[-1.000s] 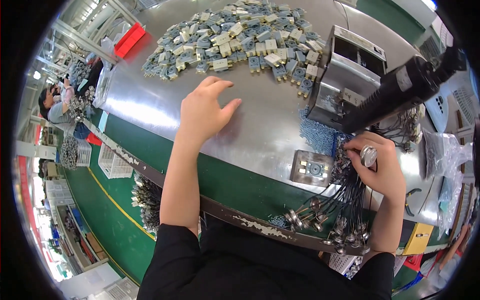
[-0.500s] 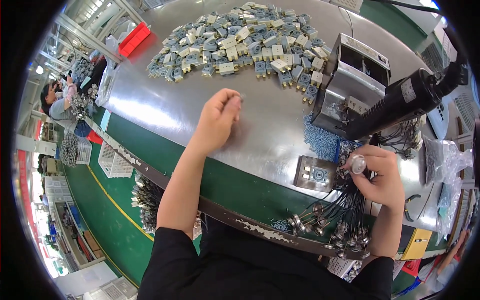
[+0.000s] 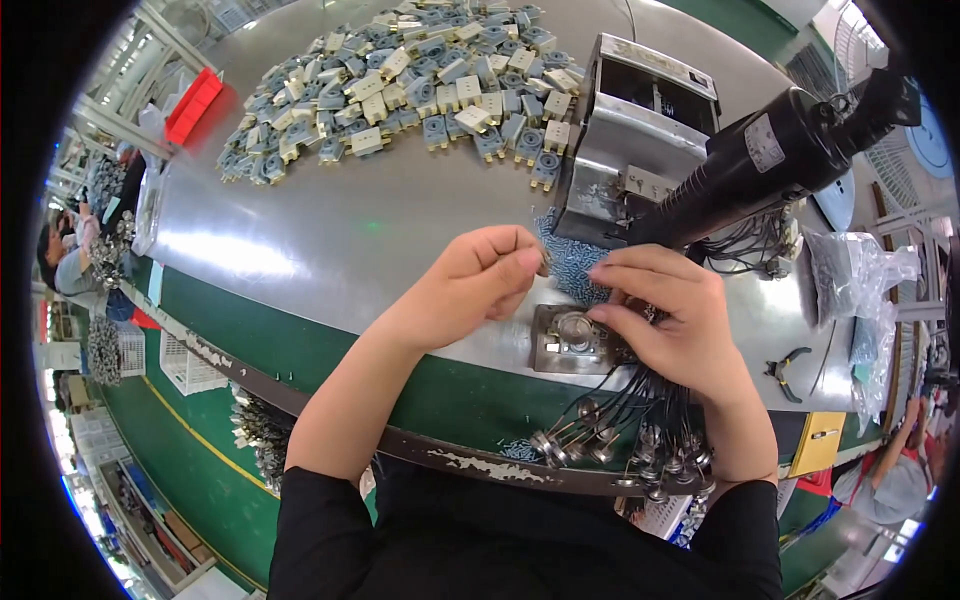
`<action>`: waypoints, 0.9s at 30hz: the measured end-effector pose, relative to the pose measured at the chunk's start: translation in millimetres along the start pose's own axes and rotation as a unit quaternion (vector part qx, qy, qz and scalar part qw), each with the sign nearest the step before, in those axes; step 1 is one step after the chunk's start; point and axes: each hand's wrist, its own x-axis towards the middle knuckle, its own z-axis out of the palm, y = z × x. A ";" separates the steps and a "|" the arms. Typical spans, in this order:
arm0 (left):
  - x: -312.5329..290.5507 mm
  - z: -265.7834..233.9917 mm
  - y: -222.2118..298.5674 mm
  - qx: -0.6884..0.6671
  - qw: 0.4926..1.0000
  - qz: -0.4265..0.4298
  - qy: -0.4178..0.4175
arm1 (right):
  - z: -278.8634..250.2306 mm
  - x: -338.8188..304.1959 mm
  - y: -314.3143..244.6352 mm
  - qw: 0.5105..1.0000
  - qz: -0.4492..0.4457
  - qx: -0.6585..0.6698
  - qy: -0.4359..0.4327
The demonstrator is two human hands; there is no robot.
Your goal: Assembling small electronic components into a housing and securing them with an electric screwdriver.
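Note:
My left hand (image 3: 480, 285) is closed in a pinch beside the fixture, with a small dark piece, too small to name, at its fingertips. My right hand (image 3: 672, 318) is just right of the fixture, thumb and forefinger apart. Near its thumb tip, a round, clear disc-like part (image 3: 575, 327) lies over the metal fixture block (image 3: 547, 354). The disc covers most of the grey part held in that block. Black wires (image 3: 640, 385) run from under my right hand to several round metal-and-glass pieces (image 3: 592, 452) at the table's front edge.
Blue screws (image 3: 577, 266) lie behind the fixture. A black power screwdriver (image 3: 690, 200) slants before a metal dispenser (image 3: 640, 130). Grey-and-cream connectors (image 3: 400, 90) are heaped at the back. A red bin (image 3: 194, 106), pliers (image 3: 786, 374) and a plastic bag (image 3: 850, 275) lie around the table.
My left hand has come right and down, close to the fixture. My right hand has brought the clear disc left onto the fixture, and its fingers have spread. The whole view has shifted.

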 end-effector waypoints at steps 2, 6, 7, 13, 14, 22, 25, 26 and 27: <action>-1.1 6.4 0.9 0.062 0.998 0.004 0.001 | 5.4 9.2 -2.8 0.999 -0.031 -0.035 -0.009; -4.7 16.5 0.9 0.144 0.989 0.026 0.014 | 12.8 21.5 0.9 0.990 -0.096 -0.098 -0.033; -6.5 16.1 -0.6 0.151 0.988 0.036 0.013 | 14.5 22.0 1.1 0.989 -0.091 -0.105 -0.043; -16.5 11.9 -5.6 0.206 0.971 0.101 0.063 | 23.7 24.8 -8.2 0.986 -0.059 -0.145 -0.057; -18.3 11.4 -6.7 0.240 0.959 0.125 0.079 | 24.8 24.5 -8.3 0.987 -0.045 -0.140 -0.061; -16.8 3.6 -15.2 0.236 0.944 0.173 0.149 | 31.3 28.0 -8.2 0.986 0.006 -0.154 -0.060; -17.5 -1.3 -16.2 0.207 0.956 0.127 0.167 | 29.4 29.4 -4.3 0.967 -0.002 -0.231 -0.109; -17.3 -1.2 -14.5 0.226 0.952 0.115 0.173 | 26.8 28.7 -3.1 0.955 0.006 -0.257 -0.147; -16.9 -0.5 -13.2 0.246 0.947 0.104 0.178 | 24.3 27.1 -2.1 0.942 0.013 -0.281 -0.184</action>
